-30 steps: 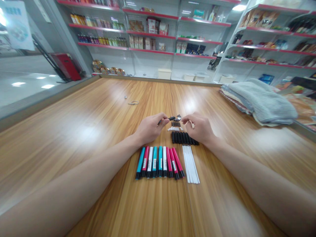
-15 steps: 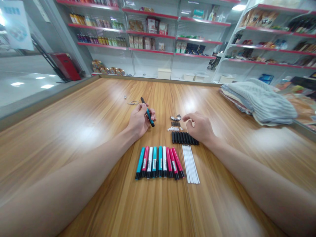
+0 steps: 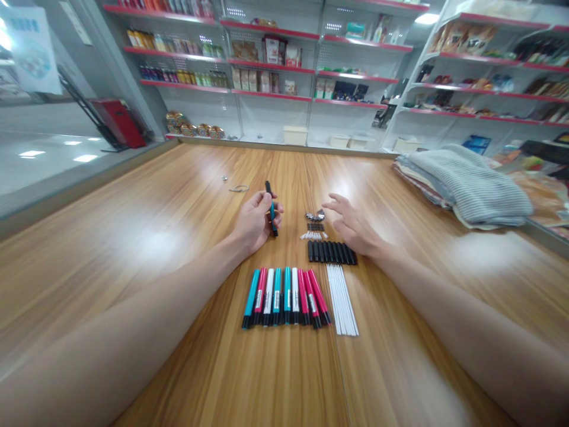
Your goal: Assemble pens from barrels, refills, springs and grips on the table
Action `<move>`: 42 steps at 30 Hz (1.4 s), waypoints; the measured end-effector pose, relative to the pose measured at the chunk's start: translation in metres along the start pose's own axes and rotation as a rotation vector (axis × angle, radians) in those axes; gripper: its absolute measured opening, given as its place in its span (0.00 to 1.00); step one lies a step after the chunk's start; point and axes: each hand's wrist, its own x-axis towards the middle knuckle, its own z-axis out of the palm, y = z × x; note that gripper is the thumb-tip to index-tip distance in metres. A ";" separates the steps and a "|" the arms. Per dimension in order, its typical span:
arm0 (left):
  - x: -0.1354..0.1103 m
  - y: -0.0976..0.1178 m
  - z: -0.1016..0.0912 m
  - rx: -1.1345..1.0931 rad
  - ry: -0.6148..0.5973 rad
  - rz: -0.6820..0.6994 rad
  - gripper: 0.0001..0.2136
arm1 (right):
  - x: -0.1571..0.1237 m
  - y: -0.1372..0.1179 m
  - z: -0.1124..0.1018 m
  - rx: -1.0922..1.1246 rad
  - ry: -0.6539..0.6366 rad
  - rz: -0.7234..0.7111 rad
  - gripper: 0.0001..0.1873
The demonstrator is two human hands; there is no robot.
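Head view: left hand (image 3: pixel 251 223) closed round slim, cylindrical teal-black pen (image 3: pixel 272 214); right hand (image 3: pixel 353 227) empty, loosely splayed.

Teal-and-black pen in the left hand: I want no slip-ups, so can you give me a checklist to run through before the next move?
1. Teal-and-black pen secure in the left hand: ok, pinched between thumb and fingers.
2. Right hand free: ok, fingers loosely open, nothing visible in them.
3. Right hand clear of the black tubes: cannot tell, they overlap in this view.
4. White pen refills laid together: ok, side by side.
5. Pen barrels all parallel: not ok, the rightmost pink ones slant.
6. Refill inside the pen: cannot tell, its inside is hidden.
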 end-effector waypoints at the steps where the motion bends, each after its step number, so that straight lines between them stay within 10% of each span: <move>1: 0.000 0.000 0.000 -0.002 -0.007 0.003 0.07 | 0.001 0.004 0.000 0.035 -0.025 -0.001 0.27; 18: -0.001 0.001 0.001 -0.002 0.009 -0.015 0.07 | 0.008 0.029 0.008 0.357 -0.094 0.065 0.26; 32: -0.008 -0.001 0.007 0.460 0.021 0.260 0.09 | -0.001 0.030 0.003 -0.141 0.158 0.226 0.19; 42: -0.011 0.000 0.009 0.596 -0.063 0.280 0.11 | -0.004 0.046 -0.021 -0.083 0.303 0.674 0.21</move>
